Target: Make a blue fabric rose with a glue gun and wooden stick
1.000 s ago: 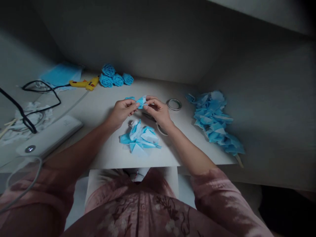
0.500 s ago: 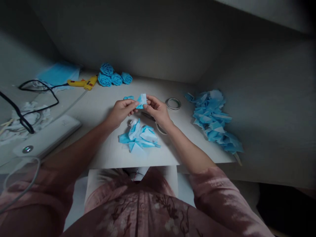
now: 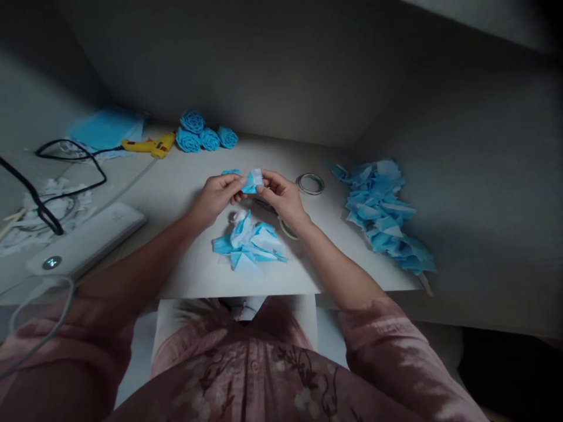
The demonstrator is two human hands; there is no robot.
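Note:
Over the middle of the table, my left hand [image 3: 216, 198] and my right hand [image 3: 282, 196] pinch a small folded piece of blue and white fabric [image 3: 253, 180] from its two sides. Thumbs and fingertips close on it. Directly below lies a loose pile of cut blue and white fabric pieces [image 3: 250, 243]. Another blue scrap [image 3: 231, 172] rests just behind my left hand. Under my right hand are scissors, mostly covered, with one pale handle loop [image 3: 288, 230] showing. A roll of tape [image 3: 310, 184] sits to the right of my right hand.
Rolled blue flowers [image 3: 192, 139] stand at the back beside a yellow glue gun [image 3: 160, 146] and flat blue masks [image 3: 105, 129]. A white power bank [image 3: 92, 237], cables and white scraps [image 3: 61, 202] occupy the left. Heaped blue fabric pieces [image 3: 380, 208] line the right wall.
The fabric piece between my fingers looks slightly more folded, its white upper part changed in shape. Both hands keep nearly the same place; the view has shifted a little.

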